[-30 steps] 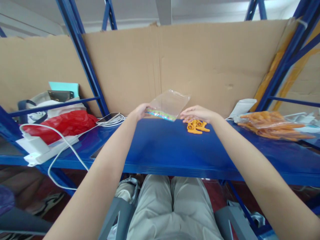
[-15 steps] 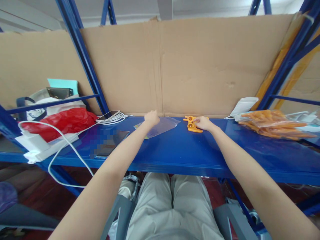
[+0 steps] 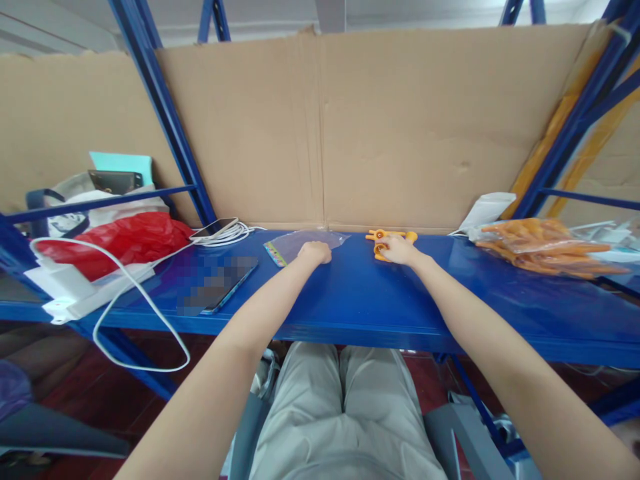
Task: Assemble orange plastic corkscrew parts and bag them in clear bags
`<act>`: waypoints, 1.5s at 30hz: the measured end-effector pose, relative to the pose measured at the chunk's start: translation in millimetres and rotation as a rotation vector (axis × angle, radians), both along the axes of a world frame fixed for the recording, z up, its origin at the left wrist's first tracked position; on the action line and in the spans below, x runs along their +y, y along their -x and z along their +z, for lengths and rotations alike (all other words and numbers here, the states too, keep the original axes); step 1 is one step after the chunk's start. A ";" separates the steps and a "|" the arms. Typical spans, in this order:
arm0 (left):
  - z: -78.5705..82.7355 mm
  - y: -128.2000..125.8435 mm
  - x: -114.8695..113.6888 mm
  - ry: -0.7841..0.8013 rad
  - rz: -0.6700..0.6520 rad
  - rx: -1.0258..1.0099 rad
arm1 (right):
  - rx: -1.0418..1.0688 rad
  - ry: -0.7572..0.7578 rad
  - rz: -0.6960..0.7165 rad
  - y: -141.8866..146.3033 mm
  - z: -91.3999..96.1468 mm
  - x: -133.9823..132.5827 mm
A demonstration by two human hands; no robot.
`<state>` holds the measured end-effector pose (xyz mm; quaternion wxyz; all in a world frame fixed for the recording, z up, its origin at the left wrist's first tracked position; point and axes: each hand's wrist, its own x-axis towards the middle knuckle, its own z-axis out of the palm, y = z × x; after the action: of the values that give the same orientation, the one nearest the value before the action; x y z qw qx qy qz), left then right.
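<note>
My left hand (image 3: 315, 253) is closed and low over the blue shelf top (image 3: 340, 300), at the near edge of a clear plastic bag (image 3: 297, 243). The bag lies flat with a colourful strip along its left end. Whether anything is inside that hand is hidden. To the right, my right hand (image 3: 399, 251) has its fingers closed on orange plastic clips (image 3: 381, 235) with round joints. They lie close together near the cardboard, and the hand partly covers them.
A phone (image 3: 230, 283) lies at left. Behind it are a coiled white cable (image 3: 225, 235), a red plastic bag (image 3: 135, 243) and a white power strip (image 3: 90, 297). Bagged orange pieces (image 3: 545, 243) sit at right. A cardboard panel (image 3: 400, 133) stands along the back.
My left hand has come down and to the right, from above the clear bag to its near edge. My right hand has shifted slightly left, further over the orange clips.
</note>
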<state>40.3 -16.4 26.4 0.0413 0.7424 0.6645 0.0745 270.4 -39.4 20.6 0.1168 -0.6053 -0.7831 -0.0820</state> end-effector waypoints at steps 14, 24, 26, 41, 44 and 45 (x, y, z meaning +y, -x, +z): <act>-20.0 32.1 21.3 -0.104 0.380 -0.037 | -0.006 0.035 -0.159 11.5 0.5 -4.1; -24.1 43.0 22.1 -0.147 0.389 -0.151 | 0.097 -0.004 -0.397 -10.6 6.9 -14.4; -23.1 43.4 20.5 -0.146 0.358 -0.159 | 0.105 0.014 -0.436 -12.7 7.5 -13.7; -7.5 24.5 7.3 -0.390 -0.119 -0.185 | 0.488 -0.571 -0.344 -28.7 15.6 -7.3; -0.1 12.1 -0.5 -0.505 -0.336 -0.238 | 0.525 -0.612 -0.206 -22.8 17.8 -9.7; 1.9 7.3 -3.8 -0.535 -0.407 -0.248 | 0.537 -0.607 -0.147 -18.1 18.2 -10.7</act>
<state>33.1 -20.2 28.3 -0.0603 0.8294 0.4500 0.3256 288.5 -50.1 38.8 0.4841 -0.5977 -0.6196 -0.1568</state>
